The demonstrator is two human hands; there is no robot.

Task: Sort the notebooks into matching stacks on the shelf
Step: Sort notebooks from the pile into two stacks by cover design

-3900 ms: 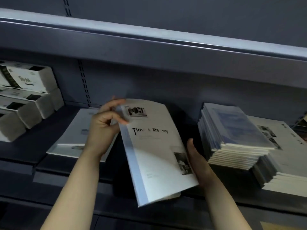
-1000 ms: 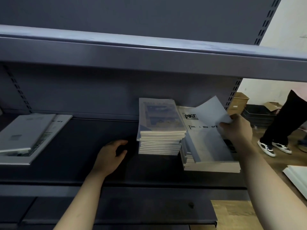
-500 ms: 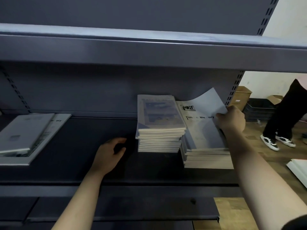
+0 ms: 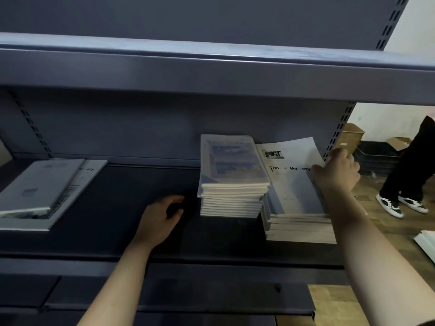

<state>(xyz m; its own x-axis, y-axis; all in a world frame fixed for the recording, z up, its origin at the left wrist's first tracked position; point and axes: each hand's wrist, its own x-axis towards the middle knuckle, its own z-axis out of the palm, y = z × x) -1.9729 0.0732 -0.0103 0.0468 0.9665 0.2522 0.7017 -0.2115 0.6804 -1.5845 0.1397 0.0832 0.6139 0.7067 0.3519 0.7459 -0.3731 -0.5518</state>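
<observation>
Right hand grips top notebook on stack; left hand rests on shelf.

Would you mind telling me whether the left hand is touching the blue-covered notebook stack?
Apart. The head view shows bare dark shelf between the left hand and the blue-covered notebook stack.

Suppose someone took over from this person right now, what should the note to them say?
Left hand: open, resting on the shelf, holding nothing.
Right hand: grips the right edge of the top Time & Memory notebook, far corner lifted, on the right stack.
Blue-cover stack stands right beside it.
Done: two matched stacks built.
Left: lay that notebook flat; sort the two loose notebooks at the shelf's left end; the lower one, lettered "ory", probably joins the right stack.
</observation>
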